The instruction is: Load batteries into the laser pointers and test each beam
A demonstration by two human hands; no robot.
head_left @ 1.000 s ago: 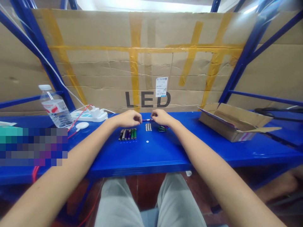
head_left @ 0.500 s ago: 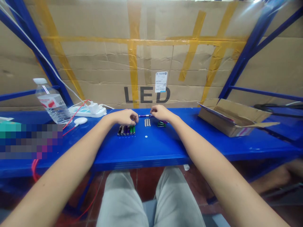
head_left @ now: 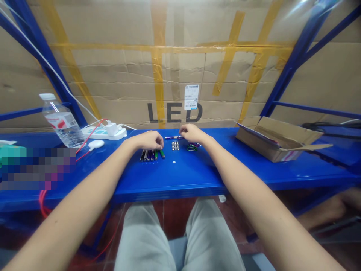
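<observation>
On the blue shelf a row of several small coloured cylinders lies side by side. My left hand rests over the far end of that row, fingers curled onto the green cylinder, which sits skewed out of the row. A thin purple pen-like stick lies on the shelf between my hands. My right hand is curled at its right end, fingertips pinched beside it. A cluster of small silver button cells lies below the stick, a single one nearer me. Green and purple clips lie under my right wrist.
An open cardboard box sits at the right. A water bottle, a white power strip with red and white cables, and a white puck are at the left. A taped cardboard wall marked LED backs the shelf. My knees show below the shelf edge.
My left hand let go of the purple stick and dropped onto the row of cylinders, pushing the green one askew. The stick now lies on the shelf by my right fingertips.
</observation>
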